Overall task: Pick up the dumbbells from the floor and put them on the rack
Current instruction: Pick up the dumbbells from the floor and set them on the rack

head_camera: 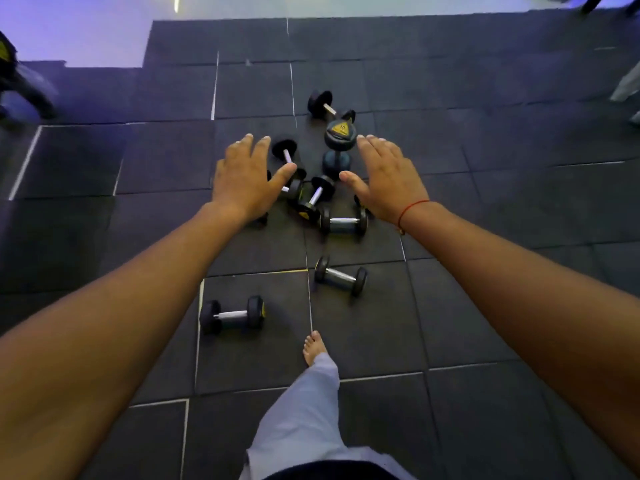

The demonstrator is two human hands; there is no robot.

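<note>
Both your left hand (242, 178) and right hand (384, 178) reach out spread and empty above the dumbbells (311, 199) heaped on the floor (485, 306) just between them, handles pointing every way.

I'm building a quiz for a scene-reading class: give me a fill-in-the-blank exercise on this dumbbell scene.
1. Both the left hand and the right hand are ____, holding nothing.
2. The red string bracelet sits on the ____ wrist.
3. The black dumbbells with metal handles lie on dark rubber floor tiles, and the person's one visible foot is ____.
4. The upright dumbbell's yellow label shows the number ____.

Missing words: open; right; bare; 10
</note>
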